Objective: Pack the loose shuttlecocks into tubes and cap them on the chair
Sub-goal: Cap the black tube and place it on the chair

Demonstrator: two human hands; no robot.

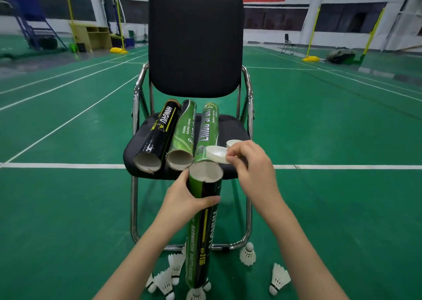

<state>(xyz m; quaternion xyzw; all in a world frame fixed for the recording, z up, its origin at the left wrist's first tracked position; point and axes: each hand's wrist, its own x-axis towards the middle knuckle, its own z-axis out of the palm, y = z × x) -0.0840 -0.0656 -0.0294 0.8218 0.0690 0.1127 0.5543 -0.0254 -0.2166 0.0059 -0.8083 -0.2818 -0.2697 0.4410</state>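
The chair (195,48) stands in front of me on the green court; its black seat carries three tubes lying side by side with their open mouths toward me: a black tube (157,135) on the left, a green tube (183,133) in the middle and another green tube (207,128) on the right; none of the three is capped at the near end. My left hand (182,199) is wrapped around the tube I hold (202,226), which stands nearly upright before the seat's front edge, mouth up and uncovered; something white shows inside it, probably feathers, though I cannot tell how full it is. My right hand (251,162) pinches a white cap (217,154) by its rim, just above and beside that mouth; a second white cap (233,143) lies on the seat behind my fingers. Loose shuttlecocks lie on the floor by the chair's feet: a cluster (170,274) near the tube's lower end, one (247,253) by the right leg and another (278,279) further right.

Capping now looks premature to me; those shuttlecocks would be left out. The cap is held only at its edge, so it may go on crooked, or slip and roll off the seat; the lying tubes could roll if I nudge them; the tube's lower end may crush the feathers beneath it.
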